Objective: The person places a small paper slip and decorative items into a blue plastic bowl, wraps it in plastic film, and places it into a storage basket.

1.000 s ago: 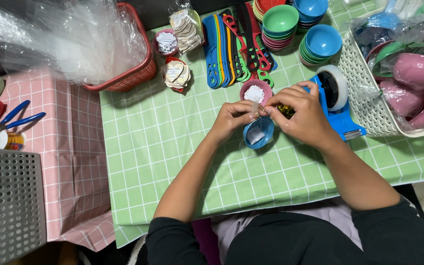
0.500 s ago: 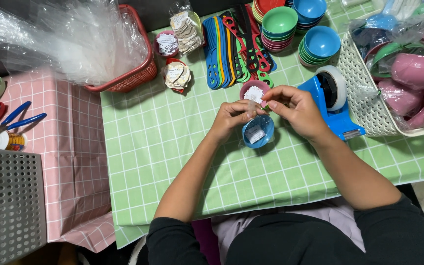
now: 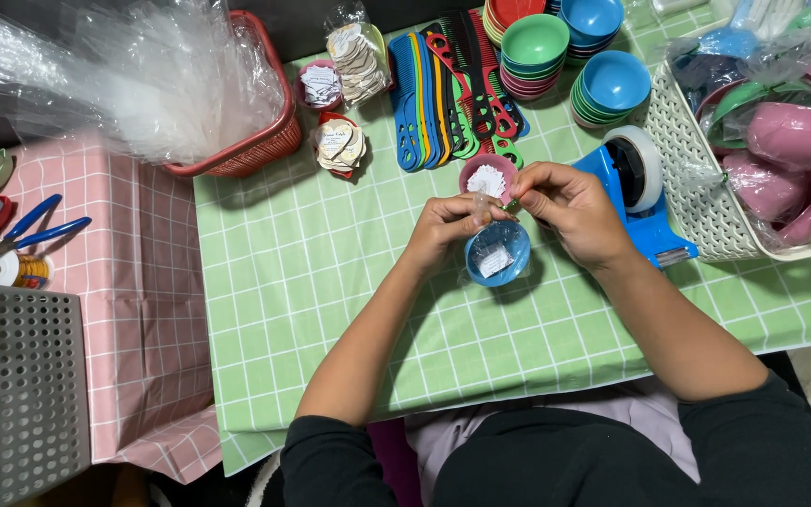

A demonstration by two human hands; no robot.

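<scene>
A small blue bowl (image 3: 497, 253) wrapped in clear plastic, with a white paper tag inside, rests on the green checked tablecloth (image 3: 330, 282). My left hand (image 3: 448, 230) pinches the gathered plastic just above the bowl's rim. My right hand (image 3: 570, 208) holds a thin green tie (image 3: 511, 205) at the same gathered neck, fingertips almost meeting those of the left hand. A pink bowl of white tags (image 3: 487, 176) sits right behind my hands.
A blue tape dispenser (image 3: 635, 188) stands right of my right hand. A white basket of wrapped pink bowls (image 3: 696, 202), stacked coloured bowls (image 3: 603, 89), combs (image 3: 448, 94), a red basket of plastic bags (image 3: 255, 141) and blue scissors (image 3: 35, 230) surround the work spot.
My right hand has drawn in from near the tape dispenser towards the left hand, and both now meet over the blue bowl's gathered wrapping.
</scene>
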